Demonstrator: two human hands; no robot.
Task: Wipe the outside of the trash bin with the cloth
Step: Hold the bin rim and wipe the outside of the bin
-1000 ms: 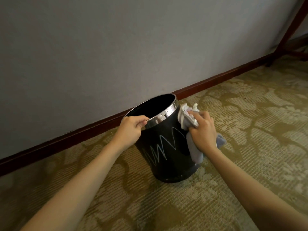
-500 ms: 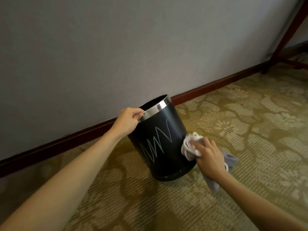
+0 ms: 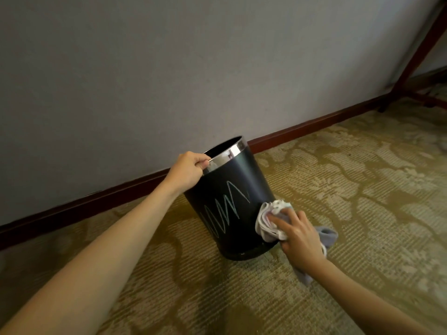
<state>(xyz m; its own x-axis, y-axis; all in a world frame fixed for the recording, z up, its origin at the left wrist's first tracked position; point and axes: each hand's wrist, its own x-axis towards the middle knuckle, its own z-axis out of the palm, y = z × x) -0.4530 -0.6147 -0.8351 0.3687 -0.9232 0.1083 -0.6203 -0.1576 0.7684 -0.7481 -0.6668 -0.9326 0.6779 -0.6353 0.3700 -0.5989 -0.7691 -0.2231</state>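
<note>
Low on the right flank of the trash bin [image 3: 232, 201], fingers [image 3: 275, 220] of the right hand [image 3: 298, 238] bunching the cloth [image 3: 271, 221] and pressing it against black wall, uncleaned side lying leftward. Opposite, left hand [image 3: 187, 171] curling around the chrome rim [image 3: 227, 154], tilting the bin's long axis, base resting on carpeted floor [image 3: 362, 189] near the baseboard [image 3: 96, 199]. Right forearm reaching in from the lower right.

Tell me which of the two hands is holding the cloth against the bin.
The right hand: it presses the cloth on the trash bin low on its side. The left hand only grips the bin's silver rim.
</note>
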